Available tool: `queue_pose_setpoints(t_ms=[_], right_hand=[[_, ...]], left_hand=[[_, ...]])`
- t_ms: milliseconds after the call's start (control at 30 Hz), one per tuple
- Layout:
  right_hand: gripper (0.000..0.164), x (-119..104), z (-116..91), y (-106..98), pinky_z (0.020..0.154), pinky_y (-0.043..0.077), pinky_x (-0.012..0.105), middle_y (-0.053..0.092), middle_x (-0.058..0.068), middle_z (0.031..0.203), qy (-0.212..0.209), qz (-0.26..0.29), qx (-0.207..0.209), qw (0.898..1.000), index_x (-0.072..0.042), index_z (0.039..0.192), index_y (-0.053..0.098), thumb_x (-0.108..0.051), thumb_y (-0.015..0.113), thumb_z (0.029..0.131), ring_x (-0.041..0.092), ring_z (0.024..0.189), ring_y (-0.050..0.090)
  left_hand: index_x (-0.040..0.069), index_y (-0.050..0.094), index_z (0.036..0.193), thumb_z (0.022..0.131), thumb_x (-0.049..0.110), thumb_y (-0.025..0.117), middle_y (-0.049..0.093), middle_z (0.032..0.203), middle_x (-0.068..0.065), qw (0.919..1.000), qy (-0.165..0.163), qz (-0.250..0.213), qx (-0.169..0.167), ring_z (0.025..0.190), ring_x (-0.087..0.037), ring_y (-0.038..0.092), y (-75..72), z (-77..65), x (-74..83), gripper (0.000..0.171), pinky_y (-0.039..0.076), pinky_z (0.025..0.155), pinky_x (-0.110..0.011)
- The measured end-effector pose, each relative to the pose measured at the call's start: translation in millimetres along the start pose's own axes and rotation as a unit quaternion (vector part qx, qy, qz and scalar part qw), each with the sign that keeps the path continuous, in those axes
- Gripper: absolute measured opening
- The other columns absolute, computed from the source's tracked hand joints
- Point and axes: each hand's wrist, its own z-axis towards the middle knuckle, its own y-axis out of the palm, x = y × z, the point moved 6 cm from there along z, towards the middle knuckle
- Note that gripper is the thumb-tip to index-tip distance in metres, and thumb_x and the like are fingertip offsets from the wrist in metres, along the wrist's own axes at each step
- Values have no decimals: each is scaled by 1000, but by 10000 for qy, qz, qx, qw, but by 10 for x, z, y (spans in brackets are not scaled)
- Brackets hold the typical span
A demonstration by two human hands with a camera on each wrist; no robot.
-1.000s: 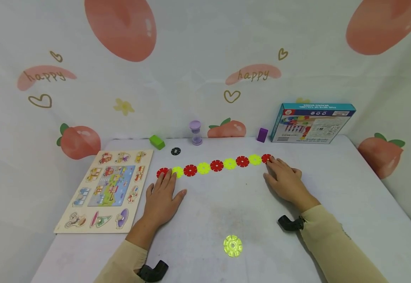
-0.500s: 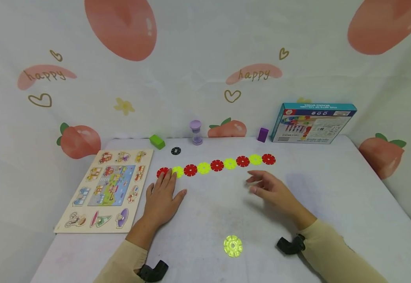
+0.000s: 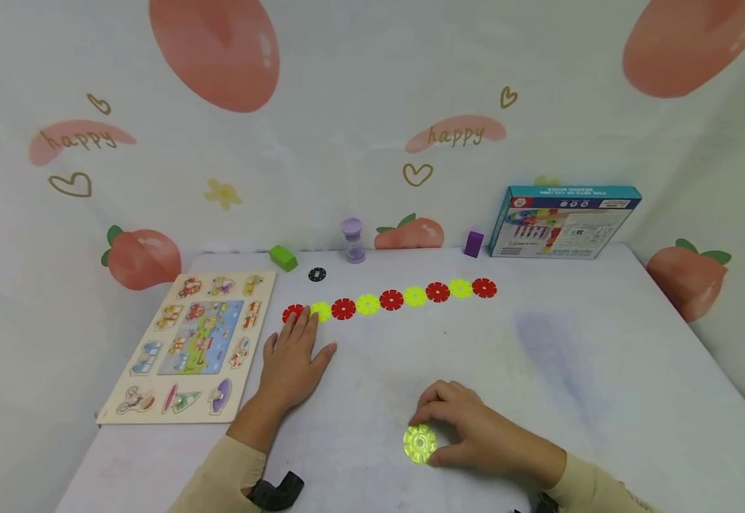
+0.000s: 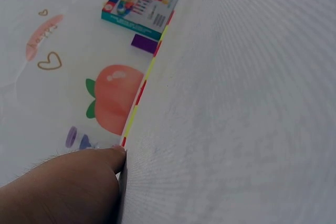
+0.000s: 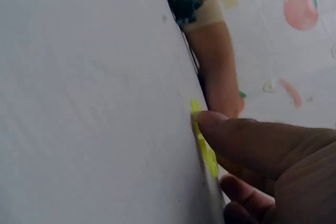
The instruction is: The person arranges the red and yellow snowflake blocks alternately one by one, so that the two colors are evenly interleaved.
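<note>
A row of red and yellow notched plastic discs (image 3: 391, 300) runs across the table, the colours alternating. My left hand (image 3: 292, 363) lies flat with straight fingers, its fingertips over the leftmost red disc (image 3: 292, 313) and the yellow disc (image 3: 321, 311) beside it. Near the front of the table, my right hand (image 3: 475, 431) pinches a yellow-green notched disc (image 3: 419, 444) between thumb and fingers. The right wrist view shows the thumb on the edge of this disc (image 5: 208, 153), close to the tabletop. In the left wrist view the row appears edge-on beyond my left thumb.
A wooden picture puzzle board (image 3: 201, 335) lies at the left. Along the back stand a green block (image 3: 283, 258), a purple hourglass (image 3: 354, 241), a purple block (image 3: 473, 244) and a toy box (image 3: 565, 222). A black round chip (image 3: 317, 274) lies behind the row.
My right hand has left the row's right end, come down toward the front and taken hold of the yellow-green disc. My left hand has stayed in place.
</note>
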Motion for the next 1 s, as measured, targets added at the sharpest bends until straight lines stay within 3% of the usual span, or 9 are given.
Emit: queue_pose_setpoints(t_ms=[100, 300, 467, 633, 767, 900, 1000], right_hand=[[36, -2, 2, 20, 92, 39, 34, 51, -18, 110, 116, 18, 108, 9999, -35, 110, 58, -37, 78, 80, 7, 107, 44], [16, 143, 17, -152, 67, 49, 27, 61, -6, 86, 828, 1250, 332, 9881, -27, 95, 62, -32, 73, 85, 16, 79, 56], [16, 466, 24, -598, 63, 49, 29, 60, 1, 84, 1413, 1079, 1322, 9751, -24, 91, 66, -37, 73, 84, 23, 79, 55], [29, 1021, -43, -1170, 67, 49, 32, 62, 9, 93, 2452, 1162, 2234, 9362, -15, 104, 67, -40, 65, 90, 28, 84, 53], [44, 1434, -130, -1559, 69, 49, 32, 61, 14, 102, 3201, 1424, 2758, 8951, -8, 113, 60, -47, 58, 93, 30, 87, 53], [49, 1697, -214, -1797, 64, 48, 30, 59, 14, 106, 3807, 1638, 3141, 8542, -8, 116, 56, -51, 57, 92, 27, 84, 54], [49, 1784, -209, -1853, 63, 48, 30, 59, 14, 109, 4019, 1717, 3174, 8416, -8, 119, 56, -49, 57, 93, 25, 80, 56]], left_hand=[[11, 30, 151, 92, 54, 50, 19, 157, -8, 10000, 13, -38, -5, 143, -32, 9, 5, -6, 1, 76, 11, 105, -63], [11, 29, 151, 92, 54, 50, 19, 157, -8, 10000, 15, -36, 3, 143, -32, 9, -12, -11, 10, 76, 10, 105, -63], [12, 29, 151, 92, 55, 50, 19, 157, -8, 10000, -9, -24, -8, 143, -31, 8, -22, -13, 17, 76, 11, 106, -62], [11, 30, 151, 92, 55, 51, 20, 157, -9, 10000, -12, -40, -46, 143, -32, 9, -25, -8, 24, 76, 11, 105, -63], [11, 30, 151, 92, 55, 51, 19, 157, -9, 10000, -11, -2, -45, 143, -32, 9, -22, -3, 27, 77, 11, 105, -63], [12, 29, 151, 92, 57, 50, 19, 157, -7, 10000, -30, 19, -58, 143, -31, 8, -14, 2, 25, 77, 12, 106, -62], [12, 28, 152, 92, 57, 48, 19, 157, -8, 10000, -38, 20, -65, 143, -31, 8, -14, 2, 20, 77, 11, 105, -62]])
